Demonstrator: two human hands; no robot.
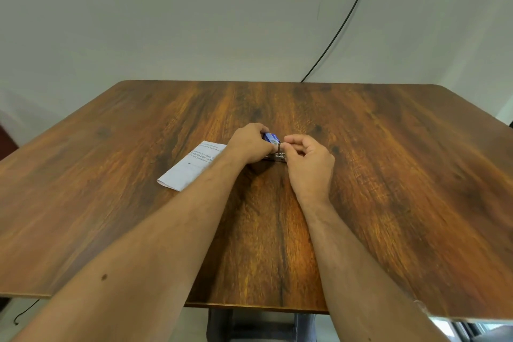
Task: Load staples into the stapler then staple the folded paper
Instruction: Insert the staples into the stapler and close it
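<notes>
Pinching something small at the open stapler (274,151), the right hand (309,165) has its thumb and forefinger drawn together over the metal channel; it looks like a strip of staples, though it is too small to be sure. The left hand (251,144) keeps a closed grip round the stapler's blue body, steadying it on the tabletop (388,175) near the middle. From where I stand, this looks like the loading step, not yet finished. The next move, I judge, calls for seating the strip straight in the channel, then closing the top down. Just beside the left wrist, partly under it, lies the folded paper (191,168), flat and printed side up, waiting to be stapled
</notes>
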